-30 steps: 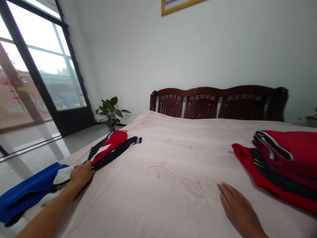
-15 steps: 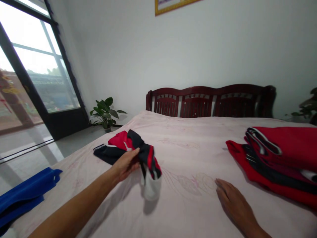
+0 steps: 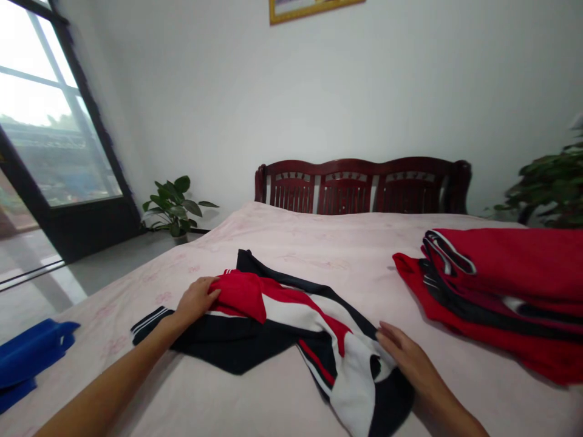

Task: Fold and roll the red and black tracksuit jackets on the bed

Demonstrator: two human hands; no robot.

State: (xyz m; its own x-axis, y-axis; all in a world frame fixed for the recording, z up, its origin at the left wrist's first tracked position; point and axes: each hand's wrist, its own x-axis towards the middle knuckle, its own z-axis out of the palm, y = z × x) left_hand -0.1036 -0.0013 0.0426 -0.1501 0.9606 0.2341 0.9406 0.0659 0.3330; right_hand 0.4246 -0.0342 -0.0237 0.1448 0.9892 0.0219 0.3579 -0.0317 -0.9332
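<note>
Head view; we see a crumpled jacket of red, navy and white fabric (image 3: 291, 321) lying in the lower centre of the frame on a pale pink floral bedsheet (image 3: 319, 243); our left hand (image 3: 195, 298) pinches a red fold of it at the left side, fingers closed on the cloth; our right hand (image 3: 407, 358) rests flat and unclenched on the garment's white and navy edge at lower right, grasping nothing; at the right of the frame lies a folded stack of red and black garments (image 3: 501, 285), well apart from the jacket; a blue cloth (image 3: 27, 358) shows at the lower left edge; a dark red wooden headboard (image 3: 359, 185) spans the centre, with a green potted plant (image 3: 175, 206) to its left; we judge that the stack is finished work, whereas the jacket, bunched and unsmoothed, has not yet been spread or folded, nor the blue cloth touched
</note>
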